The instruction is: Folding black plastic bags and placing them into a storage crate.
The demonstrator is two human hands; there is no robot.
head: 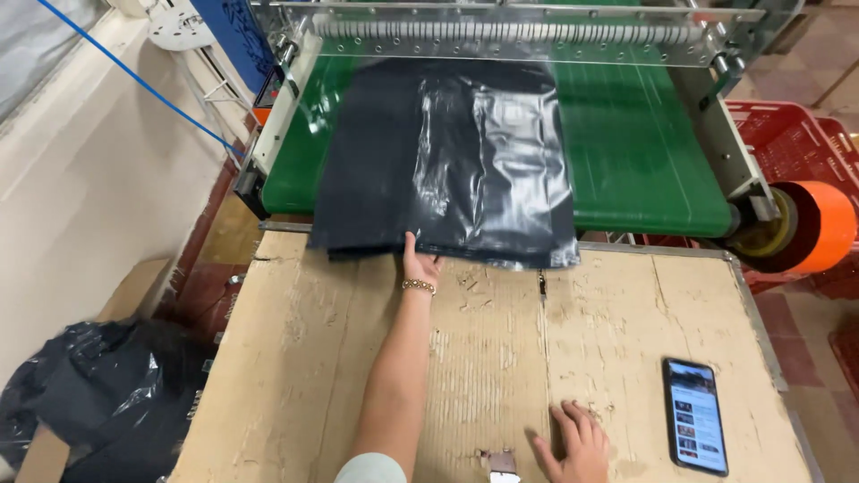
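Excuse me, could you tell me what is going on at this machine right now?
A person is working at a cardboard-covered table set against a machine with a green conveyor belt. Their left hand, a bracelet at its wrist, reaches forward and touches the near edge of a stack of black plastic bags lying on the belt and overhanging the table. Their right hand rests flat on the cardboard near a smartphone with its screen lit. An orange tape roll sits at the machine's right side.
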